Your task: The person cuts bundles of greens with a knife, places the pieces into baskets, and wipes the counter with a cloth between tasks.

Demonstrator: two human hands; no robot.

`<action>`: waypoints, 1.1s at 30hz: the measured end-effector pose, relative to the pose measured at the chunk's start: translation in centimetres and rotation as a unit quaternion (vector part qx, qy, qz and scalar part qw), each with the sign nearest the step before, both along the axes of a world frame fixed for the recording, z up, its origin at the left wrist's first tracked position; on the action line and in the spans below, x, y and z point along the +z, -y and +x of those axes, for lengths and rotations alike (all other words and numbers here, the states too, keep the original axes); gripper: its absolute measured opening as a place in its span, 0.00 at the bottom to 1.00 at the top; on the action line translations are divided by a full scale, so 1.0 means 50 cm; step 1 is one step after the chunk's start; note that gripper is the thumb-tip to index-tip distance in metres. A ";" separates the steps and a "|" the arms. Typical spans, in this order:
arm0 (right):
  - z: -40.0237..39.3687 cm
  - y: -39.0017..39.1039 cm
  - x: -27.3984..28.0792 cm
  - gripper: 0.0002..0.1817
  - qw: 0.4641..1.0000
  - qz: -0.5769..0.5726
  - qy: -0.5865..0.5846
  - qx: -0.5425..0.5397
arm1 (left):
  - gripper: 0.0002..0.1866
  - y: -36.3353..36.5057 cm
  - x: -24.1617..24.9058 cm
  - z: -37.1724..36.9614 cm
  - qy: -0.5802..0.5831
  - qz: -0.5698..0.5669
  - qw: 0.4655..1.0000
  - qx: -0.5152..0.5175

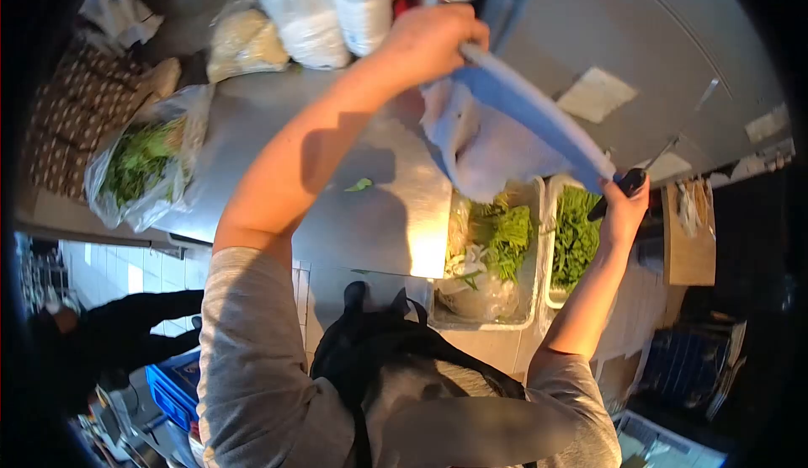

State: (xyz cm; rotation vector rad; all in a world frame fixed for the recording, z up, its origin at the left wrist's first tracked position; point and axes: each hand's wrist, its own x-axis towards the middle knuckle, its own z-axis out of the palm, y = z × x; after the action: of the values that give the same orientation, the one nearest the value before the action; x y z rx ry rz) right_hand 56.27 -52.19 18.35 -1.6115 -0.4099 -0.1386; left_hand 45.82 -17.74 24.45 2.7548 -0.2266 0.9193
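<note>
A light blue cloth [526, 131] is stretched between my two hands above the right end of the steel table. My left hand [433, 39] is closed on its upper left corner. My right hand [624, 211] is closed around the black handle of a knife [631, 182] and also grips the cloth's lower right corner. The knife's thin blade points up and right, seen nearly edge-on. Below the cloth stand a bin [537, 300] with leafy greens and a clear plastic bag, and a white bin [551, 295] full of green leaves [575, 232].
The steel table [244, 156] has a small leaf scrap [359, 185] on it. A plastic bag of herbs [143, 165] lies at its left end. Along the back are a bag of pale food [244, 43] and white plastic packs [303, 18]. Another person [126, 325] is at lower left, near a blue crate [174, 388].
</note>
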 end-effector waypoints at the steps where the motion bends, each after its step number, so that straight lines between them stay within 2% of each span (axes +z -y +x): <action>1: 0.007 -0.027 0.019 0.21 1.000 0.002 0.028 0.001 | 0.11 -0.026 0.031 -0.023 0.059 0.037 0.996 0.050; 2: -0.009 -0.064 0.048 0.18 0.998 0.042 0.037 0.022 | 0.12 -0.040 0.061 -0.053 0.077 -0.038 0.995 0.050; 5: -0.036 -0.113 0.071 0.16 0.996 0.032 0.027 0.083 | 0.12 -0.069 0.096 -0.173 0.054 -0.097 0.987 0.118; 6: -0.051 -0.121 0.061 0.17 0.994 0.036 0.010 0.107 | 0.14 -0.077 0.076 -0.213 0.043 -0.104 0.984 0.135; 7: -0.069 -0.126 0.042 0.15 0.992 0.032 -0.025 0.120 | 0.14 -0.083 0.042 -0.256 0.031 -0.123 0.986 0.109; 8: -0.097 -0.132 0.013 0.19 0.992 0.005 -0.049 0.116 | 0.13 -0.093 -0.001 -0.303 0.020 -0.141 0.986 0.088; 9: -0.119 -0.135 -0.025 0.25 0.986 -0.015 -0.071 0.149 | 0.11 -0.108 -0.048 -0.350 -0.018 -0.079 0.994 0.079; 10: -0.143 -0.133 -0.076 0.29 0.979 -0.064 -0.138 0.139 | 0.10 -0.131 -0.184 -0.385 0.092 -0.441 0.874 -0.180; 11: -0.183 -0.142 -0.118 0.29 0.973 -0.051 -0.171 0.148 | 0.10 -0.089 -0.196 -0.450 -0.033 -0.114 0.982 0.150; 12: -0.209 -0.133 -0.169 0.26 0.960 -0.126 -0.188 0.165 | 0.11 -0.061 -0.235 -0.504 -0.132 -0.131 0.963 0.196; 13: -0.232 -0.120 -0.229 0.22 0.949 -0.195 -0.184 0.165 | 0.11 -0.040 -0.308 -0.552 -0.148 -0.126 0.955 0.224; 15: -0.289 -0.101 -0.298 0.19 0.937 -0.223 -0.181 0.199 | 0.10 -0.011 -0.429 -0.649 -0.220 -0.182 0.942 0.174; 17: -0.320 -0.089 -0.335 0.18 0.939 -0.216 -0.159 0.216 | 0.08 0.015 -0.408 -0.712 -0.179 -0.330 0.896 0.238; 18: -0.320 -0.100 -0.334 0.18 0.931 -0.256 -0.133 0.225 | 0.08 0.001 -0.397 -0.739 -0.156 -0.398 0.865 0.262; 20: -0.333 -0.138 -0.282 0.18 0.907 -0.350 -0.091 0.215 | 0.08 -0.076 -0.391 -0.795 -0.065 -0.369 0.860 0.346; 22: -0.340 -0.206 -0.247 0.21 0.887 -0.410 0.002 0.213 | 0.08 -0.199 -0.393 -0.848 0.015 -0.292 0.868 0.401; 23: -0.346 -0.245 -0.239 0.22 0.874 -0.435 0.048 0.210 | 0.08 -0.257 -0.356 -0.864 0.018 -0.265 0.860 0.435; 24: -0.361 -0.287 -0.236 0.26 0.887 -0.409 0.075 0.199 | 0.08 -0.322 -0.346 -0.886 0.070 -0.248 0.867 0.426; 26: -0.384 -0.358 -0.259 0.26 0.871 -0.440 0.142 0.164 | 0.09 -0.447 -0.316 -0.924 0.106 -0.219 0.837 0.490; 27: -0.400 -0.386 -0.270 0.26 0.860 -0.459 0.171 0.144 | 0.09 -0.509 -0.310 -0.952 0.129 -0.217 0.821 0.512; 28: -0.416 -0.412 -0.265 0.27 0.851 -0.479 0.152 0.151 | 0.09 -0.563 -0.308 -0.985 0.143 -0.187 0.821 0.519; 29: -0.434 -0.441 -0.253 0.26 0.821 -0.528 0.166 0.142 | 0.09 -0.604 -0.298 -1.018 0.159 -0.162 0.820 0.526; 30: -0.470 -0.506 -0.220 0.24 0.801 -0.565 0.184 0.079 | 0.09 -0.654 -0.300 -1.084 0.153 -0.125 0.805 0.559; 31: -0.500 -0.584 -0.171 0.23 0.783 -0.588 0.202 0.025 | 0.09 -0.665 -0.313 -1.116 0.147 -0.136 0.793 0.575; 33: -0.553 -0.777 -0.150 0.22 0.842 -0.489 0.157 0.166 | 0.10 -0.648 -0.328 -1.165 0.162 -0.131 0.762 0.614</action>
State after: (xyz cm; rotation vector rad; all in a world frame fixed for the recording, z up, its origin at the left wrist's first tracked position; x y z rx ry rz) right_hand 28.61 -13.36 10.85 -2.4950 -1.1403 0.1007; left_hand -12.43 14.68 8.07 2.1838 1.6922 1.4752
